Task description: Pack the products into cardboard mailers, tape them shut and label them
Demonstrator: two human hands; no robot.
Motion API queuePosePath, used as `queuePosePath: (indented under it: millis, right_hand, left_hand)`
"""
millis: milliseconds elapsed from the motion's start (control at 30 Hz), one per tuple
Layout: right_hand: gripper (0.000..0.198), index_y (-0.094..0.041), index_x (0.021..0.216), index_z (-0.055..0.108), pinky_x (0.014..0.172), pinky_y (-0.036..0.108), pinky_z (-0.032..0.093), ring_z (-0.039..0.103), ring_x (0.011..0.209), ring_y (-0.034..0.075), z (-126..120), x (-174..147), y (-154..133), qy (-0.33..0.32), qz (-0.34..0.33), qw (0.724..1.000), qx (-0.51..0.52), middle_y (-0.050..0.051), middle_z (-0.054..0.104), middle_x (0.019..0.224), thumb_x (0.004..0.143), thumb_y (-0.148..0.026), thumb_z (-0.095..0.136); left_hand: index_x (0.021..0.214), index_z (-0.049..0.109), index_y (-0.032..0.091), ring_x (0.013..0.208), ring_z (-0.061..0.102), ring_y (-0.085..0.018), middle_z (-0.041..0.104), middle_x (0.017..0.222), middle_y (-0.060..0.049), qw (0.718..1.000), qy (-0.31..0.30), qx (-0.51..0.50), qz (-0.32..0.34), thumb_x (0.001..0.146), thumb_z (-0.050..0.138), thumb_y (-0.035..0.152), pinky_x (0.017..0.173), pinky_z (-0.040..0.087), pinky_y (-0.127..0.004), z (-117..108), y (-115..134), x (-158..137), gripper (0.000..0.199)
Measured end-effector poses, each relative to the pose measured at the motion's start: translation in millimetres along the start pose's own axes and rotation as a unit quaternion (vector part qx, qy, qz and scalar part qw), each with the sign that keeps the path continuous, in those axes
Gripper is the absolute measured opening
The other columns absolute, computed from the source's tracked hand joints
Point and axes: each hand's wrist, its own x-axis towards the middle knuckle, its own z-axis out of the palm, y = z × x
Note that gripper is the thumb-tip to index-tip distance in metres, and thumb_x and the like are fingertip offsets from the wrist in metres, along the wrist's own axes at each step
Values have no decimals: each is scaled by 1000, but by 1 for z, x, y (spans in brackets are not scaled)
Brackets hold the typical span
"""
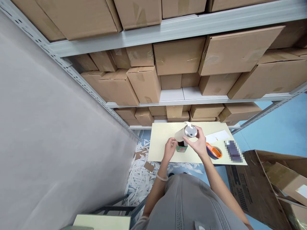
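Observation:
A white can (pixel 180 134) with a shiny silver lid (pixel 191 131) leans tilted above the table, gripped by my right hand (pixel 199 144) near the lid end. A white strip sticks up by the lid. Below the can stands a small green box (pixel 181 149), its top open and its inside dark. My left hand (pixel 170 147) is at the left of the box, close to the can's lower end. Its fingers are curled together; whether they pinch the box's edge or something else I cannot make out.
On the pale table (pixel 159 153) lie an orange-and-blue tape dispenser (pixel 213 151), a white sheet (pixel 217 136) and a pixelated dark item (pixel 233 151). Shelves of cardboard boxes (pixel 179 56) rise behind. White paper strips (pixel 141 179) litter the floor; a large open carton (pixel 254 185) stands right.

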Motion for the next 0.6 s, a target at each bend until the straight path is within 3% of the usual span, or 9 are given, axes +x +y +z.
queuePosePath:
  millis: [67,133,267,433,600]
  right_hand:
    - [61,-23,116,59,89,37,53,63,100,24,4,-2,15,-4,25,1000,11,7,65,114,61,-37,82]
    - [60,-23,117,57,90,38,53,63,101,24,8,-5,29,-15,32,999,-15,7,65,115,64,-39,79]
    - [58,-22,120,54,89,41,54,66,98,24,12,-12,58,-45,11,991,-124,8,66,114,69,-43,72]
    - [52,-22,120,52,88,39,54,65,103,25,13,-17,84,-113,-23,982,-152,9,65,116,74,-40,67]
    - [50,-23,119,52,83,36,53,65,102,24,7,-17,86,-147,-35,968,-199,8,65,116,75,-41,67]
  left_hand:
    - [94,63,23,113,51,-26,60,109,-7,985,22,164,56,85,60,25,107,33,-41,-1,-10,1,9]
    - [99,62,23,119,46,-27,57,117,-9,951,17,295,90,87,56,21,107,32,-42,-1,-20,3,14]
    - [111,59,23,120,44,-27,52,129,-8,878,-3,468,100,90,52,18,102,36,-42,5,-39,7,23]
    - [121,55,23,115,48,-26,58,123,-7,831,-29,545,105,94,50,23,96,38,-40,15,-53,11,28]
    - [120,57,22,114,53,-25,64,116,-7,843,-17,531,81,97,47,25,96,37,-39,16,-57,15,26]
